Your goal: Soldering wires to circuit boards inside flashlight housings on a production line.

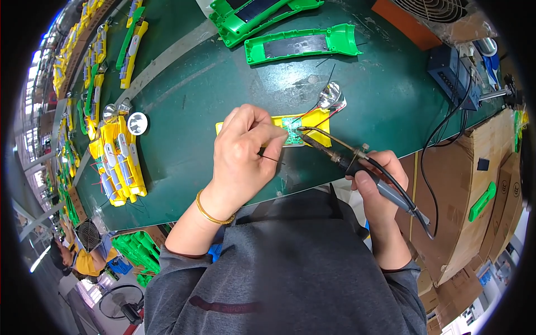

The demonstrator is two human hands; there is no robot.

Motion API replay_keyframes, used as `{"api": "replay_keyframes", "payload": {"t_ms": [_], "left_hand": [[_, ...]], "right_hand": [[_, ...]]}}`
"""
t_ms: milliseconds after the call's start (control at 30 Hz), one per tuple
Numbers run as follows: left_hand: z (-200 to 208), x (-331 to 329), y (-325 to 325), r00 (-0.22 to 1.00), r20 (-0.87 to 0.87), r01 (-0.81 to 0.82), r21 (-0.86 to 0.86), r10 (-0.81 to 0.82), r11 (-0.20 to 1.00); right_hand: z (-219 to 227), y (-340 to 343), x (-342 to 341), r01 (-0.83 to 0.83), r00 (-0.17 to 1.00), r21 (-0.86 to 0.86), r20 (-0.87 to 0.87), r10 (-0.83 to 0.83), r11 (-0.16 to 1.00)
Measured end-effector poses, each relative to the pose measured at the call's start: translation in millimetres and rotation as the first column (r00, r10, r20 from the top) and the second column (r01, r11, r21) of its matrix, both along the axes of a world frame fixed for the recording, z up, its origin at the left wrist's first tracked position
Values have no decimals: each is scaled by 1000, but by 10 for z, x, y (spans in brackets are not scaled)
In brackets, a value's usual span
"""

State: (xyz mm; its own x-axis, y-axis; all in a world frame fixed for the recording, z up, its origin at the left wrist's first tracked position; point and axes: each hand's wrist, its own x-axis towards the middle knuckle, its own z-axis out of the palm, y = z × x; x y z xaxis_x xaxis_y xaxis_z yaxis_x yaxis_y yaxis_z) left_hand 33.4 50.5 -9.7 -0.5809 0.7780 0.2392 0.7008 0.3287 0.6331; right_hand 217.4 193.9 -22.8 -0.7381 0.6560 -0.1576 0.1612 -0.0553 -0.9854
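Okay, so the yellow casing with the green circuit board sat near the surface's front edge. The left hand had thumb and index pressed together beside the board, though I couldn't tell what they pinched. The right hand had its fingers curled round a soldering iron, tip right at the board. More yellow casings were piled toward the near left corner.

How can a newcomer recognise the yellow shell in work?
On the green table, find the person's left hand. The yellow shell lies partly under it, its circuit board by the soldering iron. Unlike the yellow shells clustered at left, it lies apart.
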Motion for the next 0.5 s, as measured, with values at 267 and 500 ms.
{"api": "replay_keyframes", "payload": {"t_ms": [267,500], "left_hand": [[4,-17,4,1000,12,6,-13,-5,1000],[21,-33,31,1000,13,-1,-32,2,999]], "right_hand": [[15,-3,-17,-38,998,55,47,35,998],[76,15,-57,-15,998,-14,57,16,1000]]}}
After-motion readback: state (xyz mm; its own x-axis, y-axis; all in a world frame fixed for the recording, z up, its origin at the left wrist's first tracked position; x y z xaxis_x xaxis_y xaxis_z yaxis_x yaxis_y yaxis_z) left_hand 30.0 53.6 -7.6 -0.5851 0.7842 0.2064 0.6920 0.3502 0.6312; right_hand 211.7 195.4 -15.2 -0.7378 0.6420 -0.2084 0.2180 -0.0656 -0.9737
